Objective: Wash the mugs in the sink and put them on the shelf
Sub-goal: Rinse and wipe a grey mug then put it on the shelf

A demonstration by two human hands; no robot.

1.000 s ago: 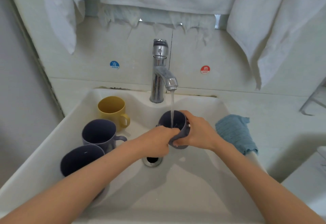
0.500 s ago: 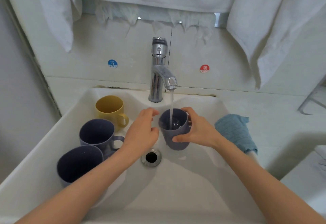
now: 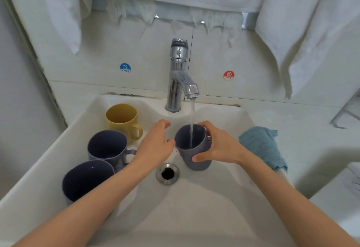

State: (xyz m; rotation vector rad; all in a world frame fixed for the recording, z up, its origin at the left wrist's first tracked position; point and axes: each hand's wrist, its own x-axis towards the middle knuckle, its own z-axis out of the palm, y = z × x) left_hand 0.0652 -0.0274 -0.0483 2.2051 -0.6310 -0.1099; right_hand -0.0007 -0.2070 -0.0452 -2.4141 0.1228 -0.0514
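Note:
My right hand (image 3: pixel 220 145) grips a grey-purple mug (image 3: pixel 191 148) upright under the chrome tap (image 3: pixel 179 75), and the running water falls into it. My left hand (image 3: pixel 155 145) hovers just left of that mug with fingers apart, its thumb close to the rim, holding nothing. Three more mugs stand along the left side of the white sink (image 3: pixel 194 207): a yellow one (image 3: pixel 121 120) at the back, a grey-purple one (image 3: pixel 108 147) in the middle and another grey-purple one (image 3: pixel 85 180) nearest me, partly hidden by my left forearm.
The drain (image 3: pixel 168 173) lies below my hands. A blue cloth (image 3: pixel 263 145) rests on the sink's right rim. White towels (image 3: pixel 303 28) hang above the tap. A wire rack edge (image 3: pixel 344 116) shows at the far right.
My left hand has let go of the mug and drawn back to its left with fingers spread. My right hand has turned the mug more upright under the stream.

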